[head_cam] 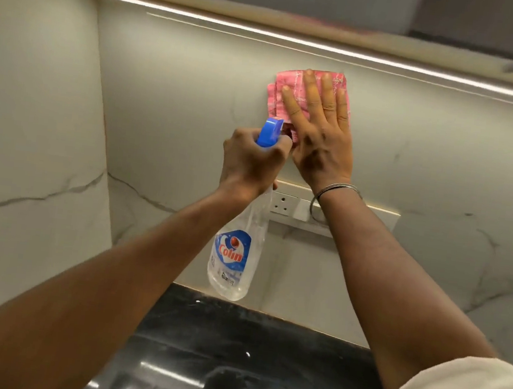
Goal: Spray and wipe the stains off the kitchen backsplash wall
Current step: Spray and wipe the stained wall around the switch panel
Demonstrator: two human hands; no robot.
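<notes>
Left side: the backsplash wall runs open from the hands to the corner, where the side wall closes it off.
Right side: open wall stretches away past the right hand.
Above: the lit cabinet ledge caps the wall a little above the cloth.
Below: the socket plate sits just under the right wrist.
Between the hands: the left hand, gripping the spray bottle, sits close against the right hand, blocking leftward passage.
Bottom: the black desk meets the wall; the bottle's base hangs just above its back edge.
</notes>
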